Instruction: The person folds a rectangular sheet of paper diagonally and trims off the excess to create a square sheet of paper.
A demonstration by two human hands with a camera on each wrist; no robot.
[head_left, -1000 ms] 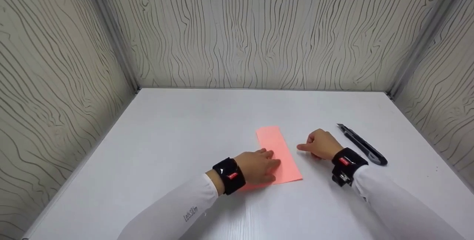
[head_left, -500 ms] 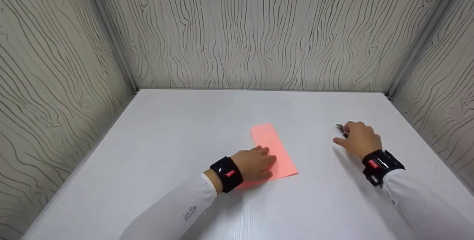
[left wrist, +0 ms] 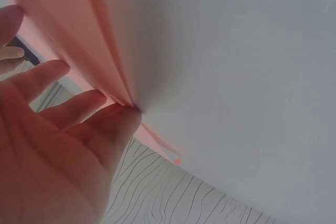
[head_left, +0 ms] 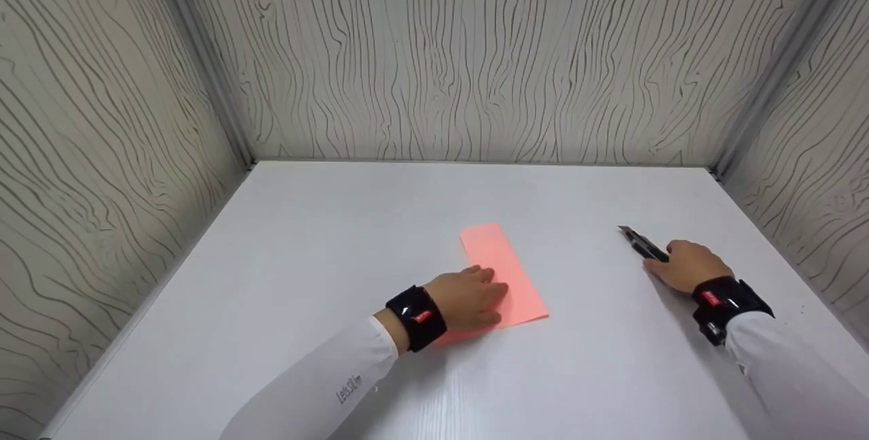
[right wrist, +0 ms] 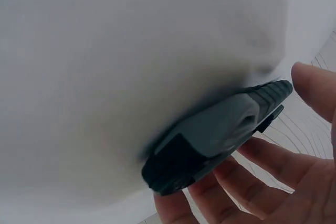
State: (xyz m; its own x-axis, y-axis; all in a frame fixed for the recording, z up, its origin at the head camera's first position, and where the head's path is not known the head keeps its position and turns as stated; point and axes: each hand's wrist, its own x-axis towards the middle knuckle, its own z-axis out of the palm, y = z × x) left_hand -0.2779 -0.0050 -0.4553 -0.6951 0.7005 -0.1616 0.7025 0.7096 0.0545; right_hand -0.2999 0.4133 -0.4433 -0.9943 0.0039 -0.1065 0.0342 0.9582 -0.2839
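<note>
Currently we see the left hand (head_left: 468,299) pressing flat, fingers (left wrist: 73,109) straight, on the near end of the pink paper (head_left: 501,263) mid-worktop (head_left: 326,250). Right hand (head_left: 687,265) covers the knife (head_left: 638,243) handle at the right, fingers (right wrist: 257,169) curling under it.

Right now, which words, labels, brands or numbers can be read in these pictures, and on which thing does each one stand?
Small grey print on the left white sleeve: too small to read with certainty.
Red tag on the left black wristband: blurred, not readable.
Red tag on the right black wristband: blurred, not readable.
Pink paper and utility knife: no text visible.
</note>
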